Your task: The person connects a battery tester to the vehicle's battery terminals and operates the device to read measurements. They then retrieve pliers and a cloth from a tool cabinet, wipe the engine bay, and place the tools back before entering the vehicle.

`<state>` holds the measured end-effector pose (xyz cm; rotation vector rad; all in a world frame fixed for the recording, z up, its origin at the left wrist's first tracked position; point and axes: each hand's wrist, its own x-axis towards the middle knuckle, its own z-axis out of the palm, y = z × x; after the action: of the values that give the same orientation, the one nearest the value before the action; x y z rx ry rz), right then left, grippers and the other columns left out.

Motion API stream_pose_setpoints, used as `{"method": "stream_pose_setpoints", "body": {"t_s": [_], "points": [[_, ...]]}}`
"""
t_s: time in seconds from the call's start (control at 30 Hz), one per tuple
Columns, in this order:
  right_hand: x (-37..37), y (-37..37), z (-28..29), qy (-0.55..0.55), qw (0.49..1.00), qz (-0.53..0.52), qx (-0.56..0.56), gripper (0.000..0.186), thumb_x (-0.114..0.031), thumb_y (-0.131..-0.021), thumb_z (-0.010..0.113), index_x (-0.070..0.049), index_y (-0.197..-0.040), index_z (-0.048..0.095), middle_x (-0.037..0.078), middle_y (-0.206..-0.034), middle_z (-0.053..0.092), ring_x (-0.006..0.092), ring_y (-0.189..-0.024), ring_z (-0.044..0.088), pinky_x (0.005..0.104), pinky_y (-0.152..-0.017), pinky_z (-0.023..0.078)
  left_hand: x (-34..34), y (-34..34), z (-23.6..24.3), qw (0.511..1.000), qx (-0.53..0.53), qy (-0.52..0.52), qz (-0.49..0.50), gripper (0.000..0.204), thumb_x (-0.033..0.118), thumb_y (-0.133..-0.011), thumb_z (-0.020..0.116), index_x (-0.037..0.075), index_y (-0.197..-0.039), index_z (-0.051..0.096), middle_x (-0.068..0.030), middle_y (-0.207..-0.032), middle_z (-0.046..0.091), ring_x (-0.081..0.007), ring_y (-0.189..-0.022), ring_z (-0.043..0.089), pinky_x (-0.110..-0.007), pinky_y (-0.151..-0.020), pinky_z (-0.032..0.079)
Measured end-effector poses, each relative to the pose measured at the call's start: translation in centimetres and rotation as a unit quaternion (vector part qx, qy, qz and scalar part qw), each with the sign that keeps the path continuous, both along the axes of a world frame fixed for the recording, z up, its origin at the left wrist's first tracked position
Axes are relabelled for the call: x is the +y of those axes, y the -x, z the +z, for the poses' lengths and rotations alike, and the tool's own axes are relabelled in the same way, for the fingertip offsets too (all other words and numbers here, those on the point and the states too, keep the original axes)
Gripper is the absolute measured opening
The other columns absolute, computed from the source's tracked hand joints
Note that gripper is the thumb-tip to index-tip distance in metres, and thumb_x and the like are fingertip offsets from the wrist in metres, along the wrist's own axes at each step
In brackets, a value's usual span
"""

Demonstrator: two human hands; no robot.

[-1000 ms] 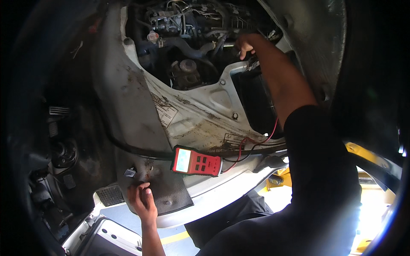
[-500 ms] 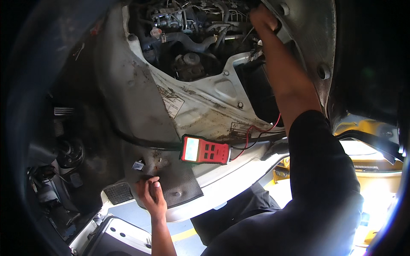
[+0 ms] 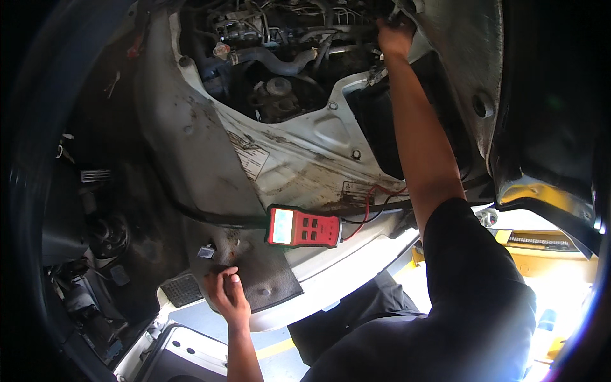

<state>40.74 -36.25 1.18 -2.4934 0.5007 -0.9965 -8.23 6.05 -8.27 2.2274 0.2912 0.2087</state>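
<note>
My left hand rests on the grey floor mat near the sill, fingers loosely bent and holding nothing. Just beyond its fingertips lies a small metal clip-like piece. My right arm stretches far forward, and my right hand reaches into the upper right of the engine bay. Shadow hides its fingers, so what they touch cannot be made out. Between my arms, a red and black handheld tester with a lit screen lies on the sill. Its red and black leads run right, passing behind my right forearm.
The engine sits in the open bay, with a thick curved hose across it. A pale, dirty metal panel borders the bay. Pedals are at left, the open door at lower left, a raised panel at right.
The view has shifted slightly. My right hand has dropped a little lower and nearer at the bay's right side. My left hand and the tester stay in place.
</note>
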Motion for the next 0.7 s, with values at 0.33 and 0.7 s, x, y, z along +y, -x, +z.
{"method": "stream_pose_setpoints", "body": {"t_s": [0.33, 0.7], "points": [[0.0, 0.9, -1.3, 0.041, 0.981, 0.060, 0.178, 0.048, -0.042, -0.100, 0.051, -0.002, -0.123, 0.065, 0.026, -0.130, 0.062, 0.0424, -0.124, 0.058, 0.0496, -0.105, 0.045, 0.3, 0.2, -0.4, 0.999, 0.015, 0.027, 0.017, 0.025, 0.026, -0.098, 0.058, 0.004, -0.094, 0.068, -0.0139, -0.092, 0.061, -0.0348, -0.092, 0.056, -0.047, -0.084, 0.043], [-0.5, 2.5, 0.5, -0.013, 0.993, 0.011, 0.120, 0.053, -0.047, -0.099, 0.052, -0.003, -0.124, 0.064, 0.025, -0.124, 0.066, 0.0443, -0.120, 0.061, 0.0511, -0.104, 0.046, 0.2, 0.0, -0.3, 1.000, 0.013, 0.023, 0.012, 0.023, 0.023, -0.098, 0.058, 0.003, -0.093, 0.068, -0.0134, -0.091, 0.061, -0.0333, -0.091, 0.057, -0.044, -0.082, 0.043]]}}
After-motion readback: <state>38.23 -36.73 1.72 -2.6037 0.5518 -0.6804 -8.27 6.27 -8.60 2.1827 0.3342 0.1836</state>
